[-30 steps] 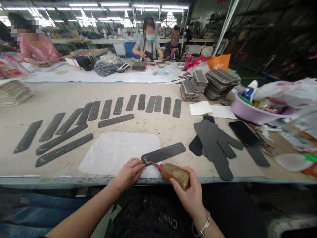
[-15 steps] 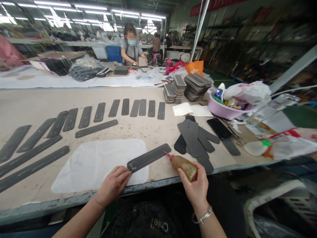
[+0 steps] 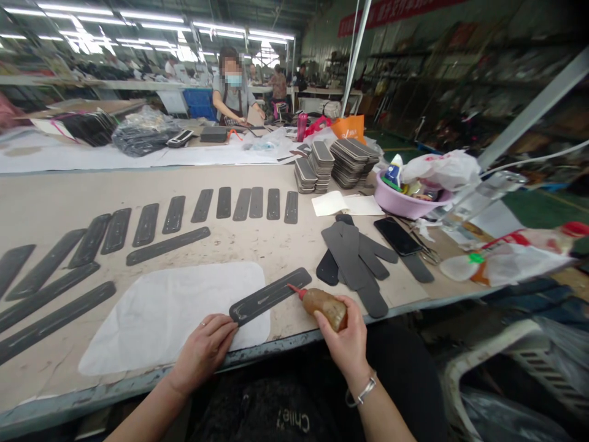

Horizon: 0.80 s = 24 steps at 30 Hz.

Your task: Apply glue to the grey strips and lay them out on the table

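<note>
A glue bottle (image 3: 326, 307) with brown contents and a red nozzle is gripped in my right hand (image 3: 345, 337), fingers wrapped around it. Its nozzle tip is over the right part of a dark grey strip (image 3: 271, 296); I cannot tell whether it touches. The strip has rounded ends and shiny wet-looking marks. It lies slanted, partly on a white sheet (image 3: 175, 307). My left hand (image 3: 207, 344) has its fingers closed together on the strip's near left end. Several similar strips (image 3: 147, 224) with shiny marks are spread across the table to the left and beyond.
Plain grey strips (image 3: 352, 252) overlap in a pile right of the bottle, beside a black phone (image 3: 398, 236). Stacked pieces (image 3: 352, 159) and a purple basin (image 3: 405, 202) stand farther back. The table edge (image 3: 294, 341) runs close to my hands. A co-worker (image 3: 234, 92) is across the table.
The nozzle has moved left along the strip, away from its right end, and more shiny marks show there. My left hand stays at the strip's end. The view has turned slightly right.
</note>
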Available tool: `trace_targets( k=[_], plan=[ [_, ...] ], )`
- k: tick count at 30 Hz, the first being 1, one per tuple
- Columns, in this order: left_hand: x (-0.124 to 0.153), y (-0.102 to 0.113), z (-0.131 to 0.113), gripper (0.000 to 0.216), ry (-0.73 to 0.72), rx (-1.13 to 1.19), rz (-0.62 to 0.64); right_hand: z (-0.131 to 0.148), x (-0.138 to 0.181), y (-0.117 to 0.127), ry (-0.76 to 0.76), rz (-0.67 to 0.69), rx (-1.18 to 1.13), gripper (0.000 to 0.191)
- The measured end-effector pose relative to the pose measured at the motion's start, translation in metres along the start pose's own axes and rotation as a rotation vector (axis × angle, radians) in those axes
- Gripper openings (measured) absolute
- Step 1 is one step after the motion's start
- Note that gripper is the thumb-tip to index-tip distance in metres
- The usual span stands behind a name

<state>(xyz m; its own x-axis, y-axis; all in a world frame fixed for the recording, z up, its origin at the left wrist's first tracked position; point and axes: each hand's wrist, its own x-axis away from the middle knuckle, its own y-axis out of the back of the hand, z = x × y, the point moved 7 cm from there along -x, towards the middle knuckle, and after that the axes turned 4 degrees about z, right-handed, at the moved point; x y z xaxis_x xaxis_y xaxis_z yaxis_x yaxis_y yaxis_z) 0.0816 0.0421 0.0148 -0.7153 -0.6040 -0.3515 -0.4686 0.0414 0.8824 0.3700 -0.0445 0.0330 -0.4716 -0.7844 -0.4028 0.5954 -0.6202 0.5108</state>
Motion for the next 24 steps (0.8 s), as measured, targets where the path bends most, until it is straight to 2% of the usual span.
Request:
trace_targets(
  k=[4, 11, 17, 21, 24],
  plan=[
    [0.0, 0.001, 0.0, 0.017, -0.024, -0.017, -0.018, -0.013, -0.01, 0.016, -0.061, -0.092, 0.04, 0.047],
    [0.001, 0.001, -0.001, 0.016, -0.042, -0.018, -0.026, -0.014, -0.023, 0.009, -0.046, -0.133, 0.065, 0.046],
    [0.001, -0.001, 0.001, 0.018, -0.06, -0.044, -0.028, -0.021, -0.015, 0.02, -0.093, -0.141, 0.078, 0.047],
    [0.01, 0.0, 0.005, 0.022, -0.129, -0.102, -0.02, -0.026, -0.008, 0.022, -0.098, -0.123, 0.049, 0.046],
    [0.008, 0.003, -0.003, 0.023, -0.16, -0.045, -0.176, -0.022, -0.004, 0.018, -0.112, -0.083, -0.032, 0.044]
  ],
)
